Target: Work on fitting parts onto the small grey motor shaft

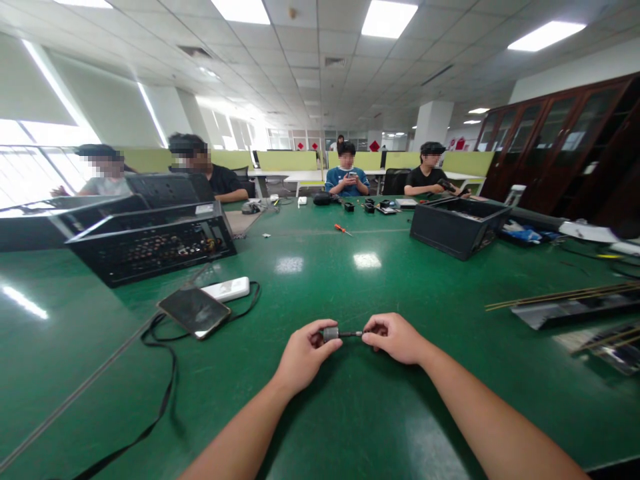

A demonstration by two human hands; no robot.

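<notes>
Between the thumb and fingers of my left hand (pixel 310 350) is a small grey metal cylinder (pixel 331 334). A thin dark rod (pixel 350 334) stretches from it to the right, level with the table. My right hand (pixel 393 337) pinches the far end of this rod, which has a lighter tip; my fingers partly cover that end. Both hands are low over the green table, close together. The exact kind of the piece is too small to make out.
To the left lie a dark phone (pixel 195 311), a white power bank (pixel 227 289) and a black strap (pixel 170 387). Computer cases (pixel 155 243) (pixel 453 230) stand at both sides. An orange screwdriver (pixel 342 229) lies ahead. Several people sit beyond; metal strips (pixel 575 307) lie right.
</notes>
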